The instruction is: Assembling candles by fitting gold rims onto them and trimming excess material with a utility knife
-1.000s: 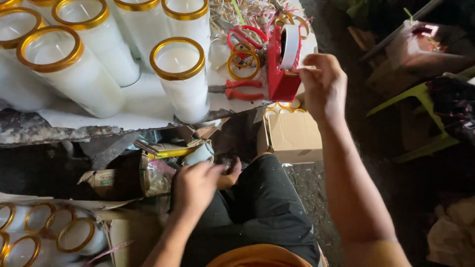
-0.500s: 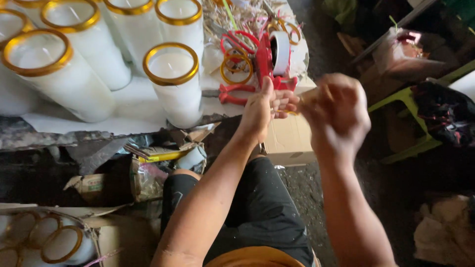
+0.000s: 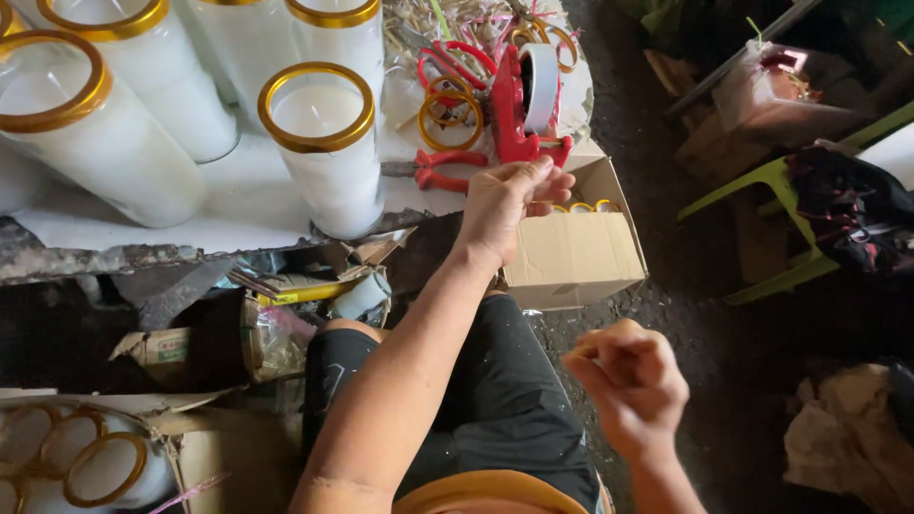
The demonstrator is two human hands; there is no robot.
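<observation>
Cluttered white worktop: left hand (image 3: 509, 195) half-open just below the red tape dispenser (image 3: 519, 109), right hand (image 3: 628, 381) fisted well below it, contents unclear; dispenser looks light, rigid, best gripped by its handle.

Bright, warm light over the upper left of the frame, flooding the white candles (image 3: 324, 143) and the pale tabletop (image 3: 143, 224); soft shine on the gold rims, near washout on the wax. Dim through the lower left under the table edge, with deep shadow among the clutter. Darker still along the right side, floor and green chair (image 3: 776, 181) muddy and low in contrast. Sharp focus on the left hand (image 3: 509, 195) and red tape dispenser (image 3: 519, 114). Motion blur on the right hand (image 3: 633, 385) at lower right, edges smeared. Slight wide-angle stretch toward the corners, candles leaning outward at upper left.
</observation>
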